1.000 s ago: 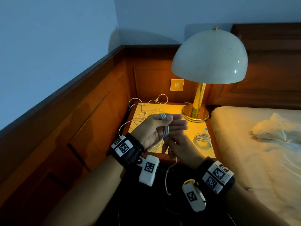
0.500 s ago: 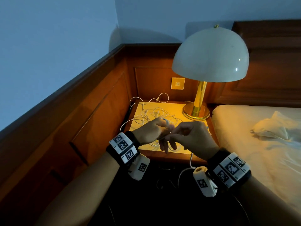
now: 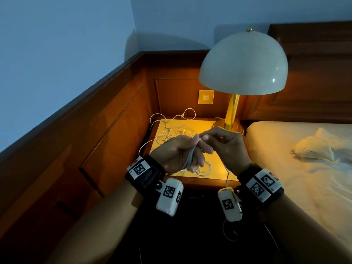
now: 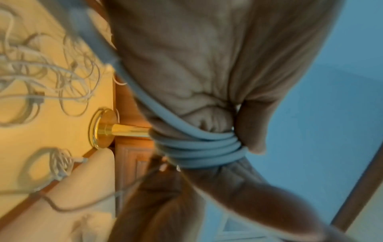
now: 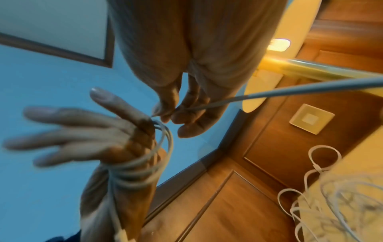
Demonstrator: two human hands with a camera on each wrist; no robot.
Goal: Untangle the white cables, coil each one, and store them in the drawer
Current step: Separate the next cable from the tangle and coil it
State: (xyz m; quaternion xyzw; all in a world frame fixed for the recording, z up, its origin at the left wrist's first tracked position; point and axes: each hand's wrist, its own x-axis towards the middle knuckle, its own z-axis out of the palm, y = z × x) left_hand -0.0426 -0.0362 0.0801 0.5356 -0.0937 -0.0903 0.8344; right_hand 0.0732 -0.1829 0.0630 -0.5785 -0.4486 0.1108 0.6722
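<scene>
A white cable (image 3: pixel 191 157) is wound in several loops round my left hand (image 3: pixel 177 152), which hangs above the nightstand. Its fingers (image 5: pixel 62 131) are straight and spread, and the thumb (image 4: pixel 254 127) lies against the loops (image 4: pixel 199 147). Just right of it, my right hand (image 3: pixel 224 143) pinches the free run of the same cable (image 5: pixel 290 91) between thumb and fingertips (image 5: pixel 165 108). The cable's tail (image 3: pixel 227 177) drops past the right wrist to the dark floor. A tangle of white cables (image 3: pixel 177 130) lies on the nightstand top behind the hands. One coiled cable (image 4: pixel 47 165) rests near the lamp base.
The nightstand (image 3: pixel 219 164) sits in a wood-panelled corner with a wall plate (image 3: pixel 206 97). A brass lamp (image 3: pixel 242 63) with a white dome shade stands at its back right. The bed (image 3: pixel 304 168) adjoins it on the right. Below the nightstand all is dark.
My right hand came up from under the left hand and now pinches the cable beside its fingertips. The hanging tail is shorter.
</scene>
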